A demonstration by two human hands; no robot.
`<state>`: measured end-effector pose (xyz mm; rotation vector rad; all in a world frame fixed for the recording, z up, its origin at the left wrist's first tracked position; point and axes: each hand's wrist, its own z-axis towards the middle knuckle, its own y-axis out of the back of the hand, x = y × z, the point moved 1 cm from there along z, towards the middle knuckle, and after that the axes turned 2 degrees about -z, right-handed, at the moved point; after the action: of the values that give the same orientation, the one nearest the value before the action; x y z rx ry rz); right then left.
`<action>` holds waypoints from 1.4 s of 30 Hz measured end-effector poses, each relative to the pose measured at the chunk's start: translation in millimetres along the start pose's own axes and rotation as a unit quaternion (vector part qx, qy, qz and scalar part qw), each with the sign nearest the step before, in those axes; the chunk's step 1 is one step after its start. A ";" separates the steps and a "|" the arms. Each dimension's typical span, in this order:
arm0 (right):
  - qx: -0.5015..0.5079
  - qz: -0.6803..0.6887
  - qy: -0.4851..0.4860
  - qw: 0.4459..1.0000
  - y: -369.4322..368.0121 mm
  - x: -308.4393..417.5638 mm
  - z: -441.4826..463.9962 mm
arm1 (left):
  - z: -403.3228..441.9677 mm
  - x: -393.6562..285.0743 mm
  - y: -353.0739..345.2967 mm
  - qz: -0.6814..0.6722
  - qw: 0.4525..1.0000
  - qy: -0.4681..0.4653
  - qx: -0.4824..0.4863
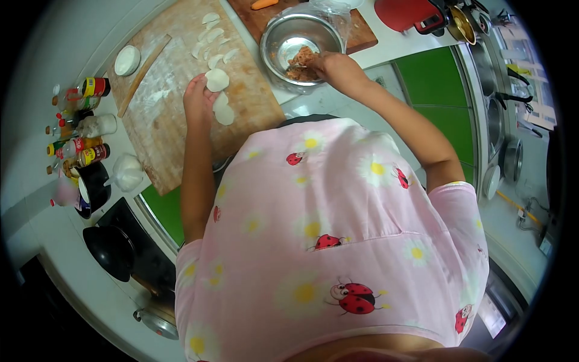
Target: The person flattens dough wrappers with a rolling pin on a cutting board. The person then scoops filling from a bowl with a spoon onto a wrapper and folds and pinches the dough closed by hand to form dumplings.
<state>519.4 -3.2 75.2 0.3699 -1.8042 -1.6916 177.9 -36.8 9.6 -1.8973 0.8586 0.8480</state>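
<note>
Our left hand [198, 99] has its grip closed on a thin round white dough wrapper [217, 80] above the floured wooden board [172, 136]; pinching hard could tear it, and the overlapping pale dough rounds [224, 113] nearby could stick together. Our right hand [338, 67] dips into the pinkish-brown filling [303, 58], but we cannot tell whether its grip clamps a tool; an overfull scoop could shed bits on the way out. Of the containers, the small white round bowl [127, 61] holds something pale, while the shiny steel bowl [269, 37] holds the filling, heaped toward us.
</note>
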 end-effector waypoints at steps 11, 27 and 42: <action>0.011 -0.017 0.002 1.000 8.8 0.6 -0.5 | -33.9 27.7 -64.1 -0.122 0.966 0.148 0.175; 0.026 -0.022 -0.013 0.999 48.8 -7.4 -38.8 | -29.2 63.1 -76.8 -0.074 0.961 0.205 0.169; 0.040 -0.019 -0.021 0.999 57.2 -16.2 -31.1 | -31.8 69.1 -94.6 -0.112 0.973 0.139 0.145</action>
<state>562.9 -10.3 125.8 0.4083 -1.9113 -1.6677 299.0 -44.2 5.9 -1.8311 0.8604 0.3048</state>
